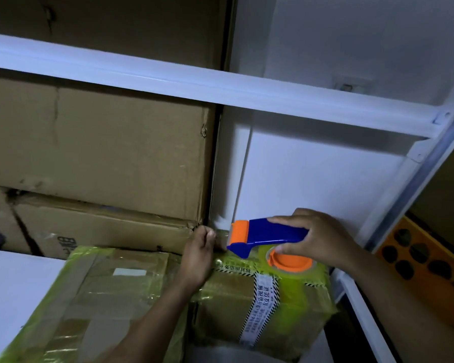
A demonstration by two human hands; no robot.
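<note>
White metal shelving [168, 82] fills the background, with brown cartons [102, 148] stacked at its rear left corner. On the shelf surface [16, 289], near its front edge, sits the parcel [247, 305], already banded in yellow-green film and a printed white strip. A second wrapped parcel [102, 292] lies touching it on the left. An orange tray [430, 263] stands well apart, beyond the right upright.

Hand state:
- Left hand [199, 255]: fingers curled over the parcel's far edge, pinning the tape end [220, 243].
- Right hand [317, 239]: grasping the blue and orange tape dispenser [268, 235], which rests on the parcel's top at its far right corner.

Step in hand, as judged: laying a new strip across the top.

Procedure:
1. Hold the tape end firmly against the far edge until the strip bears load.
2. Draw the dispenser toward the front edge in one straight pull, roller flat on the top.
3. Maintain tension so the strip does not wrinkle or lift.
4. Carry the strip over the front edge before cutting.
5. Tilt the blade down to sever; keep fingers clear of it.
</note>
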